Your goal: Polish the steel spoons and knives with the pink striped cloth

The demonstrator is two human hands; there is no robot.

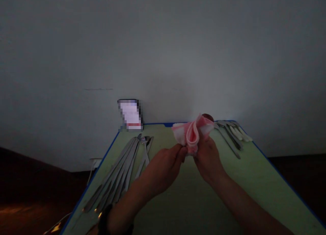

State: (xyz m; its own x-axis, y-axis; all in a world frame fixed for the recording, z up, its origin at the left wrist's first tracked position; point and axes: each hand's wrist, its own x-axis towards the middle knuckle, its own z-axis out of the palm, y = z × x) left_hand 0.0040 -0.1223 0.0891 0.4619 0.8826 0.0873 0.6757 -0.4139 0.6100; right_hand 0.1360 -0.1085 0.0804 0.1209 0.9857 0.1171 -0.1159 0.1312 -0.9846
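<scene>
The left hand (168, 163) and right hand (209, 158) pinch a bunched pink-and-white cloth (193, 134) above the desk (193, 201) at its twelve o'clock. From the cloth, metal knives (122, 167) lie at eight, other cutlery (232, 136) at three; a phone (131, 114) leans at ten.

the cloth (193, 133) has a soft, matt nap; from where i stand, the knives (123, 170) look like smooth, faintly glossy metal, the white handles (235, 132) like plastic, the wall (163, 41) matt.
</scene>
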